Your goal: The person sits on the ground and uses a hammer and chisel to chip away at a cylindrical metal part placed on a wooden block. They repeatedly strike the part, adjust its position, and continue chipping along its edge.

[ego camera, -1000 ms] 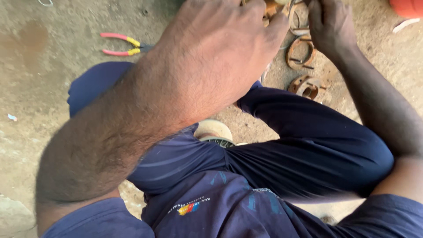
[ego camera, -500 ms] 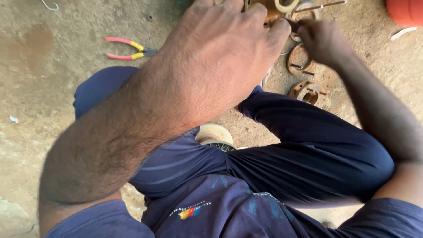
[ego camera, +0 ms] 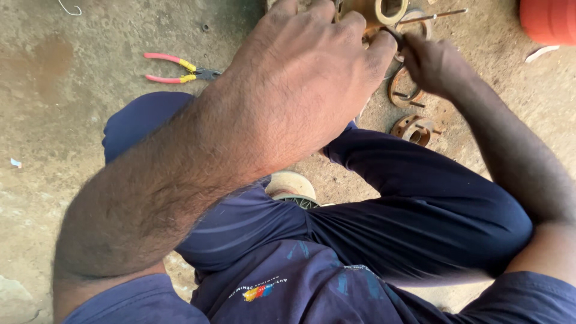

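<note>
Up at the top edge, a tan, brass-coloured round part (ego camera: pixel 384 11), ring-shaped with a dark hollow in the middle, mostly cut off by the frame and half hidden behind knuckles. Opening faces up toward the camera; long axis impossible to judge from this much of it. Dull metal, scuffed and dusty.

Left hand (ego camera: pixel 306 78) huge in the foreground, back of the hand to the camera, fingers curled together over the near side of the round part; actual grip hidden underneath, so cannot tell whether clamped. Right hand (ego camera: pixel 435 63) just beside it, fingers bunched tight, pinching something small and dark at the part's right edge, too small to name.

Thin metal rod (ego camera: pixel 435 15) sticking out to the right from behind the part, lying almost level, tilted slightly up at its far end.

Below the right hand, a rusty ring (ego camera: pixel 403 90) flat on the concrete floor (ego camera: pixel 72 120), and nearer the knee a rusty flange (ego camera: pixel 414 129) with a round bore, a little apart from the ring.

Off to the left, well apart from both hands, pliers (ego camera: pixel 180 67) with red-and-yellow handles, jaws pointing right. Top right corner, a red-orange plastic container (ego camera: pixel 549 21), only its rounded side in frame. No labels readable on anything.

Dark blue trousers (ego camera: pixel 420 210) filling the lower frame, knees folded.
</note>
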